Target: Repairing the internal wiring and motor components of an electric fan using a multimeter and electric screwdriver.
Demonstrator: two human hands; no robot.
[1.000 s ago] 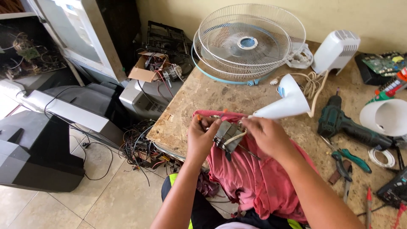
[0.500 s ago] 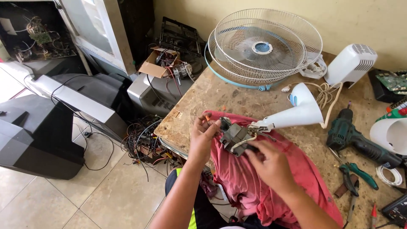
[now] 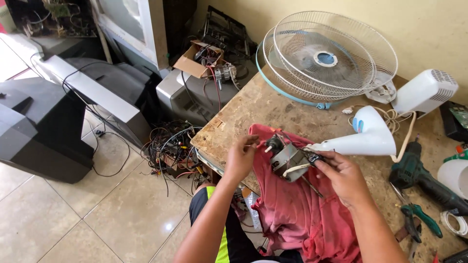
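Note:
A small grey fan motor [image 3: 287, 158] with wires and a thin shaft hangs over a red cloth [image 3: 292, 204] spread on the worn worktop [image 3: 253, 104]. My right hand [image 3: 341, 175] grips the motor from its right side. The fingers of my left hand [image 3: 241, 158] pinch at the motor's left end, near a short knob. A white fan body [image 3: 363, 136] lies on the worktop just behind the motor, with its cord trailing to the right.
Two round wire fan guards [image 3: 331, 53] lean against the wall, beside a white housing [image 3: 424, 90]. A green drill [image 3: 424, 182] and pliers [image 3: 419, 216] lie at right. On the tiled floor at left sit old television sets [image 3: 44, 126], a cardboard box [image 3: 195, 61] and tangled cables [image 3: 168, 146].
The camera has swung right and closer. Both hands have kept hold of the motor over the cloth, and my right hand has shifted to the motor's right side.

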